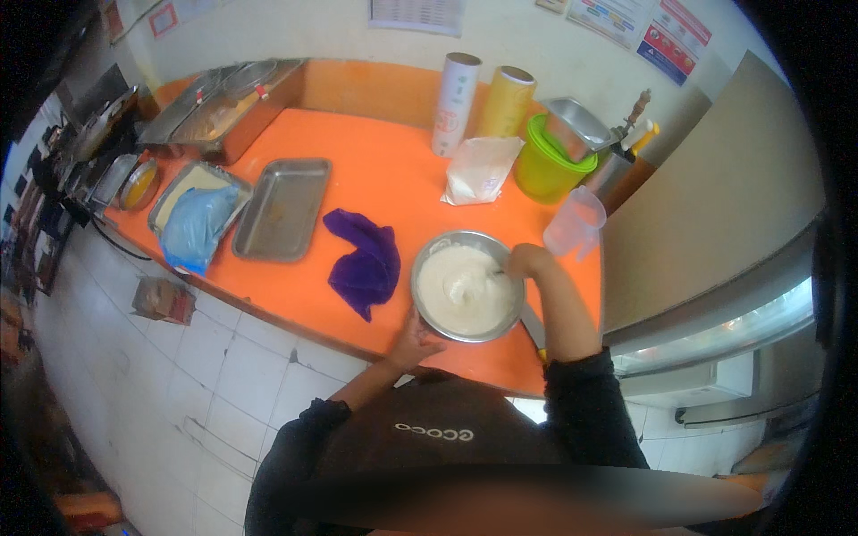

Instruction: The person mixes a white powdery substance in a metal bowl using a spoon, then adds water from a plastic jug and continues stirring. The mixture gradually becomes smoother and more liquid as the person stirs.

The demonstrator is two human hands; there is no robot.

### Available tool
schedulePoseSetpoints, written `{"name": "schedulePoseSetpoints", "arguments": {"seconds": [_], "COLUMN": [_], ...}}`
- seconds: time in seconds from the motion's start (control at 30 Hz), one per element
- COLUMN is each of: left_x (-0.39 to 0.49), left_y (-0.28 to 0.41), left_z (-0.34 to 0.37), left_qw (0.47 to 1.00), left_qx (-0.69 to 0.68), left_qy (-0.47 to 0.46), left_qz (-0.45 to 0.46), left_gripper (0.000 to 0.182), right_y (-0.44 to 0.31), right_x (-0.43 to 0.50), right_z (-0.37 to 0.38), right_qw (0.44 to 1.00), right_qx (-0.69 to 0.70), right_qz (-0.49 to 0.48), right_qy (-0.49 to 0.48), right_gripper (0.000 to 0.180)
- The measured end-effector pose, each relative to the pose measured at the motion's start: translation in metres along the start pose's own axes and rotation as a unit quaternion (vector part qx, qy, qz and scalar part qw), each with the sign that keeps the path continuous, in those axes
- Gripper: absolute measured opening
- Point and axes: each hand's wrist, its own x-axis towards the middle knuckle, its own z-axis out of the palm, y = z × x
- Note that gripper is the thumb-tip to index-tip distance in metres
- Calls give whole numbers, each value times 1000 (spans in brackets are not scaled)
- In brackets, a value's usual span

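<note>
A round metal bowl (421,313) stands near the front edge of the orange table, filled with a creamy white batter (462,295) that has swirl marks on its surface. My left hand (414,343) steadies the bowl at its lower left side, the fingers partly hidden beneath the rim. Over the bowl's right rim, my right hand (529,261) is closed on a utensil (497,272). Only a short dark piece of it shows, so its kind is unclear. A knife (533,328) with a yellow handle lies right of the bowl, partly under my right forearm.
Left of the bowl lie a purple cloth (365,261), a metal tray (281,211) and a blue plastic bag (198,224) on another tray. Behind stand a white paper bag (481,171), wrap rolls (457,104), a green bucket (546,171) and a plastic measuring jug (573,221).
</note>
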Motion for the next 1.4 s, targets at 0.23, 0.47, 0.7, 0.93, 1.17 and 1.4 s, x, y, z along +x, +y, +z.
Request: {"name": "schedulePoseSetpoints", "arguments": {"seconds": [0.23,0.47,0.7,0.93,1.17,1.4], "left_x": [2,-1,2,4,2,0], "left_y": [-3,-6,-7,-7,-4,-3], "left_z": [-4,1,3,3,1,0], "left_qw": [1000,1000,999,999,999,999], "left_qx": [13,13,4,-11,-4,2], "left_qy": [1,26,37,33,38,35], "left_qz": [-6,0,-3,-11,-12,-22], "left_gripper": [107,95,88,88,86,86], "right_y": [-31,-17,-39,-75,-100,-96], "right_x": [-51,-78,-126,-92,-123,-136], "right_z": [-35,-41,22,40,24,26], "right_qw": [993,974,999,898,952,936], "right_qx": [-84,-171,47,406,137,212], "right_qz": [35,90,17,67,207,208], "right_qy": [74,114,5,154,179,189], "right_gripper": [23,19,23,25,23,25]}}
